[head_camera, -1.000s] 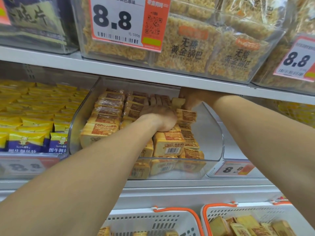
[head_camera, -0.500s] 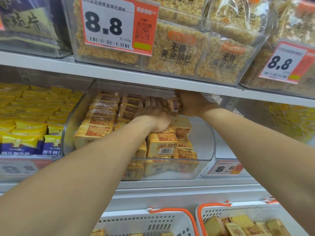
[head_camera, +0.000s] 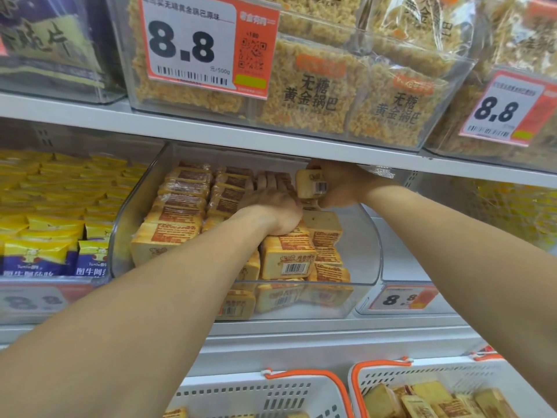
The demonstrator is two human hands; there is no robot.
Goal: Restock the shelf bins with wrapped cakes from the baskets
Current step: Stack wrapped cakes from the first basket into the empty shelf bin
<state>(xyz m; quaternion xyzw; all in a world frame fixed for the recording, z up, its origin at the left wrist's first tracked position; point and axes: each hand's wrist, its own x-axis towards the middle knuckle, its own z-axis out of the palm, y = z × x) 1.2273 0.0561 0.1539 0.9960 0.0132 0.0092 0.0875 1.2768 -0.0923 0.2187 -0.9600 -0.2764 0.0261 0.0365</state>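
Left hand [head_camera: 272, 203] was laid flat, fingers straight, pressed on the stacked wrapped cakes [head_camera: 287, 257] inside the clear shelf bin [head_camera: 369, 251]. Right hand [head_camera: 340, 185] was clenched around one cake [head_camera: 312, 184], held barcode-out at the bin's back right, just under the upper shelf [head_camera: 211, 131]. More cakes were seen in the right basket [head_camera: 422, 375] below; the left basket [head_camera: 256, 396] was beside it.

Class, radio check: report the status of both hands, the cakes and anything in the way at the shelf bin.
Left hand flat, pressing on stacked cakes in clear bin. Right hand has a grip on one wrapped cake at bin's back. Upper shelf close overhead.
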